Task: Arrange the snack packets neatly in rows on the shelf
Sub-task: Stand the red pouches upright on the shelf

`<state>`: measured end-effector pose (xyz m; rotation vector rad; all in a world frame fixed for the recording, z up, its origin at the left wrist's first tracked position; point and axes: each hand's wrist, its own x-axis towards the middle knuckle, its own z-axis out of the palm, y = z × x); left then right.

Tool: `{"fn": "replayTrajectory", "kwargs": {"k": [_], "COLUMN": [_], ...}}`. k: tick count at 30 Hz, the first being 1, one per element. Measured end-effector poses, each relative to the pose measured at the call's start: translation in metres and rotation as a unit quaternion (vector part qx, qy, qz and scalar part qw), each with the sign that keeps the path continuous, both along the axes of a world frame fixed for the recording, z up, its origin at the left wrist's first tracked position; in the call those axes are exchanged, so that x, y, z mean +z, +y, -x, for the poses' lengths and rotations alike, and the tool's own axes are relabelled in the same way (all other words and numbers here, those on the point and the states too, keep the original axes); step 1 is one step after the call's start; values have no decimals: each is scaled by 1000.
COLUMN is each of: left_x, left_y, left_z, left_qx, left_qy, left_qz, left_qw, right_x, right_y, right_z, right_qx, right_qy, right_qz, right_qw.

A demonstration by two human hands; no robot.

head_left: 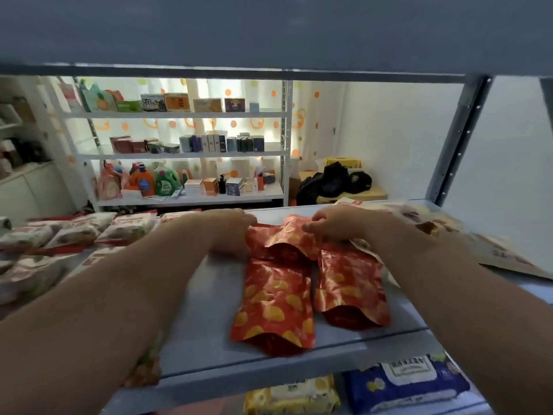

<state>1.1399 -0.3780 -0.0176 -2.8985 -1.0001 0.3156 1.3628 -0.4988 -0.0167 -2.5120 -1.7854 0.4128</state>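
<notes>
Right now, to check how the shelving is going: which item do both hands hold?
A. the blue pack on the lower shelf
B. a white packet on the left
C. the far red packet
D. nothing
C: the fingers of the left hand and the right hand pinch opposite sides of the far red packet at the back of the shelf.

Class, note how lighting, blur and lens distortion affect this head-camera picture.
Head view: backlit, the far white rack glows while the overhead panel is dark; left hand and right hand on the rear red packet look soft; wide-angle lens stretches the picture's edges.
</notes>
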Motion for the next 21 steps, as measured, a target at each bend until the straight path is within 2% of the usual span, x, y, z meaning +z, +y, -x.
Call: {"fn": "replayTrajectory", "kwargs": {"k": [4, 9, 14, 16, 21], "left_x": [7, 8, 6, 5, 17], "left_y": [6, 16, 35, 41, 55], "left_z": [-31, -46, -53, -56, -56], "left_qx": [57, 110, 65, 61, 67], "left_qy": [35, 30, 37, -1, -108], "left_qz": [57, 144, 68, 72, 125], "left_qw": [996, 983, 995, 996, 984], "right_x": [-6, -5, 1, 5, 24], "right_y": [24, 43, 51, 54, 62], "right_z": [-21, -30, -33, -31, -33], "right_qx": [13, 8, 3, 10, 45], "right_qy": [13, 87, 98, 105, 205], "right_qz": [31, 37, 56, 51, -27], "right_qw": [999, 995, 994, 993, 977]}}
